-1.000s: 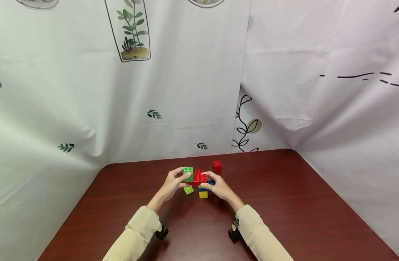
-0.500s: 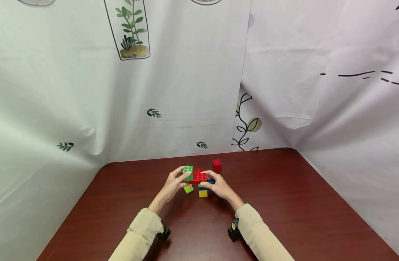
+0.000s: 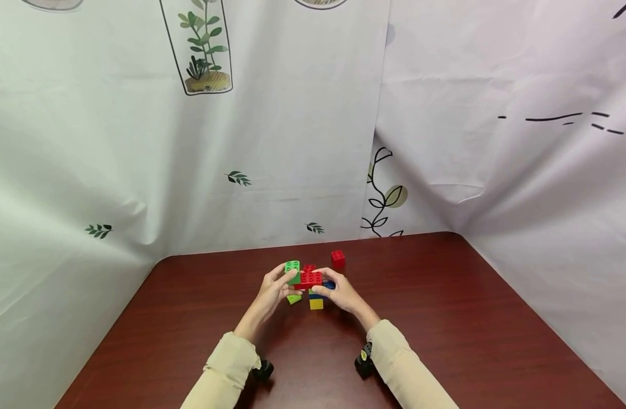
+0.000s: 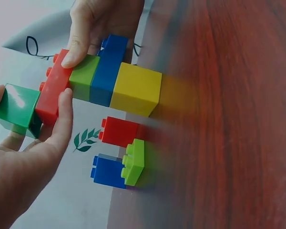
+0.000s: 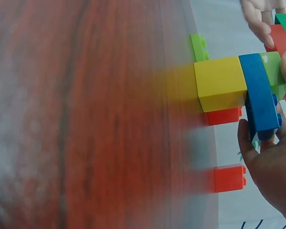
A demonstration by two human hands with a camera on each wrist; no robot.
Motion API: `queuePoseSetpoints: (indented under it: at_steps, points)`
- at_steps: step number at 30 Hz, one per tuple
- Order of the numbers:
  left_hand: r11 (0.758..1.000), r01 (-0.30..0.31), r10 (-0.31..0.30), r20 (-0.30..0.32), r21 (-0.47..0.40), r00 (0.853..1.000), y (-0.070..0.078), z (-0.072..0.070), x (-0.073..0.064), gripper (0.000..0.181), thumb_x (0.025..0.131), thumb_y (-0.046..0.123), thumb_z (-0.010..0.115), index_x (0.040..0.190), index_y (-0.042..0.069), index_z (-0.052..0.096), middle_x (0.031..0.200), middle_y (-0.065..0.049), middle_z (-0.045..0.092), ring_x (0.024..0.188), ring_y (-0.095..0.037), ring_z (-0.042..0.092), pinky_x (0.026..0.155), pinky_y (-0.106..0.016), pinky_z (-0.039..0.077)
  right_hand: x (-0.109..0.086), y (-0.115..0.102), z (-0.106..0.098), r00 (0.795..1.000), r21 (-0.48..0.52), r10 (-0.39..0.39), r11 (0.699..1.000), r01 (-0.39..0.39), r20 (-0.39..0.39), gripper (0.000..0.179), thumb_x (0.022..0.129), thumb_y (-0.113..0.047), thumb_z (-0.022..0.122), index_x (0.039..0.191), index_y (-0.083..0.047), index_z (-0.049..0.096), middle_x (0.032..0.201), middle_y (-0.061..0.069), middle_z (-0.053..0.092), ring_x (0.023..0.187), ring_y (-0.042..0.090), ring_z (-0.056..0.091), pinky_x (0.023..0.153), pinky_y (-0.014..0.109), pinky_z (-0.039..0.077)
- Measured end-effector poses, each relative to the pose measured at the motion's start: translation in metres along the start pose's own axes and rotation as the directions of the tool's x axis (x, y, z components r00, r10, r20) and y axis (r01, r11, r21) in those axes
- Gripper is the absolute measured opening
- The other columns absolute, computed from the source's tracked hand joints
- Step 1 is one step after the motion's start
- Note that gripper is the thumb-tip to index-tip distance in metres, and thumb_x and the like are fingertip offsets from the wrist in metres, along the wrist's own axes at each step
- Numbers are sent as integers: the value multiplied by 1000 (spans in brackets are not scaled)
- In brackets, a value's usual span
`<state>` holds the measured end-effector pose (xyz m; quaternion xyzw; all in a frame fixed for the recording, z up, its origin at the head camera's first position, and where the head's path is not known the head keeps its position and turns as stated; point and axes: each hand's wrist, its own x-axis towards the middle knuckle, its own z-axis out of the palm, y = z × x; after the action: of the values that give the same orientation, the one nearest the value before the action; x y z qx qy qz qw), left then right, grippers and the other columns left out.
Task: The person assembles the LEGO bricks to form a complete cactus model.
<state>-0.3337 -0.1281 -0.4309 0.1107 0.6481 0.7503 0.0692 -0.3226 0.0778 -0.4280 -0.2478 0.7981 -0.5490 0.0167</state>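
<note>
My left hand (image 3: 268, 294) pinches a green toy building brick (image 4: 18, 105) over the left end of a red brick (image 4: 52, 90). One of its fingers reaches along the red brick's underside. That red brick tops a stack of a light green brick (image 4: 83, 78), a blue brick (image 5: 260, 95) jutting right, and a yellow brick (image 5: 221, 81) at the bottom on the table. My right hand (image 3: 345, 294) grips the stack from the right, thumb at the red and light green bricks, a finger against the blue one's end. Whether the green brick is fully seated cannot be told.
Behind the stack lie a loose red brick (image 4: 121, 131), a flat lime brick (image 4: 136, 163) and a blue brick (image 4: 108, 171). Another red brick (image 3: 337, 259) sits farther back on the brown table (image 3: 446, 318). A white printed cloth (image 3: 303, 142) hangs behind the table.
My left forearm has swung slightly inward, and the left fingers now cover more of the lime brick. Both hands keep their hold; the whole head view has shifted slightly.
</note>
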Motion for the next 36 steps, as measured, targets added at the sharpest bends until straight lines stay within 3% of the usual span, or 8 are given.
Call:
queuePoseSetpoints:
  at_steps: [8, 14, 22, 27, 36]
  points:
    - [999, -30, 31, 28, -37, 999, 1, -1, -1, 44, 100, 13, 50, 138, -8, 40, 98, -1, 64, 71, -17, 69, 72, -30, 61, 13, 34, 7, 1000, 16, -10, 1000, 11, -22, 37, 94, -11, 63, 128, 1, 54, 123, 24, 63, 111, 32, 58, 96, 43, 53]
    - [999, -28, 30, 43, -41, 999, -1, 0, 0, 42, 102, 15, 48, 138, -4, 38, 100, -1, 62, 74, -14, 67, 72, -27, 59, 13, 38, 7, 999, 18, -13, 1000, 14, -37, 37, 93, -16, 65, 127, -2, 56, 122, 20, 65, 111, 29, 59, 96, 40, 53]
    - [999, -20, 19, 16, 39, 1000, -9, 2, -2, 48, 100, 18, 54, 142, 5, 37, 125, -16, 56, 90, -11, 66, 88, -37, 58, 12, 37, 5, 999, 21, -27, 999, 28, -34, 38, 93, -18, 66, 126, -2, 56, 121, 21, 65, 111, 30, 59, 96, 40, 53]
    - [999, -25, 26, -40, 24, 999, -17, 9, 0, 50, 96, 12, 59, 141, 4, 38, 127, -17, 55, 92, -9, 64, 93, -39, 56, 12, 38, 6, 999, 23, -16, 1000, 16, -33, 39, 93, -19, 66, 126, -2, 56, 121, 20, 65, 111, 30, 59, 96, 40, 53]
    - [999, -30, 33, -182, 19, 983, -29, 23, 0, 60, 91, 13, 67, 141, -3, 38, 104, 4, 63, 86, -4, 64, 96, -40, 55, 11, 39, 6, 999, 2, -9, 1000, 9, -48, 41, 93, -20, 66, 127, -2, 56, 120, 21, 65, 109, 30, 60, 94, 37, 53]
